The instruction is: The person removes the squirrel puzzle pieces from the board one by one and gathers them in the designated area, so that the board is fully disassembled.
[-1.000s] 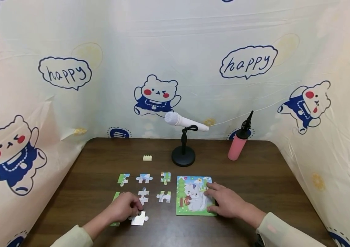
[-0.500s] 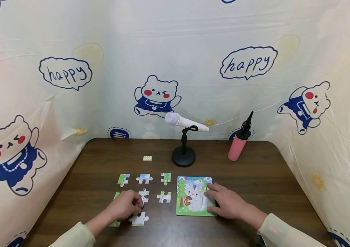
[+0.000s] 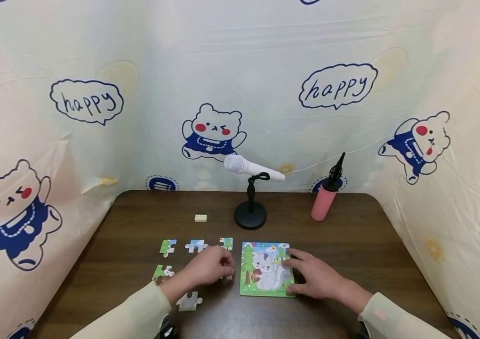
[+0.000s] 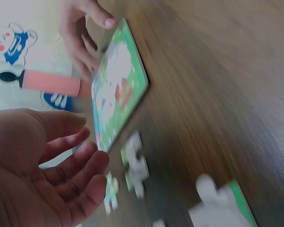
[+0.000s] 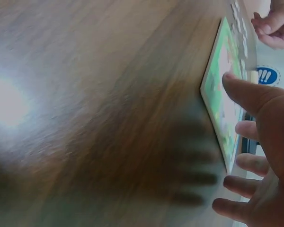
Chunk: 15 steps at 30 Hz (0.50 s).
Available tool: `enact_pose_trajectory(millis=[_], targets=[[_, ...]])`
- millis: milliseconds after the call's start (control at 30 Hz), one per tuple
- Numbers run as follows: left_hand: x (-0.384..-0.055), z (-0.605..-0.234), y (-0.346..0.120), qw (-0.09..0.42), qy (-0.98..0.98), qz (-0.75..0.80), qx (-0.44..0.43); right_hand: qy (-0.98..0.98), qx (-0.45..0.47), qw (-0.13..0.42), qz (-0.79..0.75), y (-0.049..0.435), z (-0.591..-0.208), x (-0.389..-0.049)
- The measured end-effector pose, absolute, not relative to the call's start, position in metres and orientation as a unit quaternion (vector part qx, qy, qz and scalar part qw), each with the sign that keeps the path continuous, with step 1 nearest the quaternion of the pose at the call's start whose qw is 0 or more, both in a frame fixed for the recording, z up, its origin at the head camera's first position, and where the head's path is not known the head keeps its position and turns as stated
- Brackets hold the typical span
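Note:
My left hand (image 3: 209,266) hovers over the puzzle pieces, fingers loosely curled; in the left wrist view nothing lies between its fingers (image 4: 92,163). Below it in the head view is a mostly white piece (image 3: 188,301); behind it are a blue-and-white piece (image 3: 195,245) and a green one (image 3: 226,243). It hides the middle piece and most of another (image 4: 136,163). My right hand (image 3: 318,274) has spread fingers at the right edge of a square board (image 3: 265,269) with a squirrel picture and green border; its thumb (image 5: 244,90) lies over the board.
Two green-and-white pieces (image 3: 167,247) lie at the left of the group. A pale toy brick (image 3: 200,218) sits behind them. A white microphone (image 3: 254,168) on a black stand (image 3: 250,215) and a pink hand pump (image 3: 324,203) stand at the back of the brown table (image 3: 350,235).
My left hand has moved right and slightly away from me, from the white piece to beside the board. The white piece stays on the table. My right hand has barely moved.

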State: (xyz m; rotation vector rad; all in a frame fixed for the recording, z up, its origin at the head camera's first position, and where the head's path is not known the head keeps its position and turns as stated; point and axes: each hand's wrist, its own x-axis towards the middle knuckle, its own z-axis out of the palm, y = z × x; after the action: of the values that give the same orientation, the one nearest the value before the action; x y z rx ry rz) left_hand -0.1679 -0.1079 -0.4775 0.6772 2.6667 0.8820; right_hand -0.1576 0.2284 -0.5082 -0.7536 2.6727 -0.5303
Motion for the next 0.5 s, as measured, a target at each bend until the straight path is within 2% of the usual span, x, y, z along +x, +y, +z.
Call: enact_pose_trajectory(millis=[267, 500], targets=[[-0.175, -0.483, -0.057, 0.162, 0.898, 0.321, 0.253, 0.936, -0.257, 0.153, -0.183, 0.238, -0.516, -0.155], [-0.176, -0.489, -0.031, 0.191, 0.876, 0.354, 0.267, 0.938, -0.261, 0.14, -0.179, 0.236, -0.518, -0.154]])
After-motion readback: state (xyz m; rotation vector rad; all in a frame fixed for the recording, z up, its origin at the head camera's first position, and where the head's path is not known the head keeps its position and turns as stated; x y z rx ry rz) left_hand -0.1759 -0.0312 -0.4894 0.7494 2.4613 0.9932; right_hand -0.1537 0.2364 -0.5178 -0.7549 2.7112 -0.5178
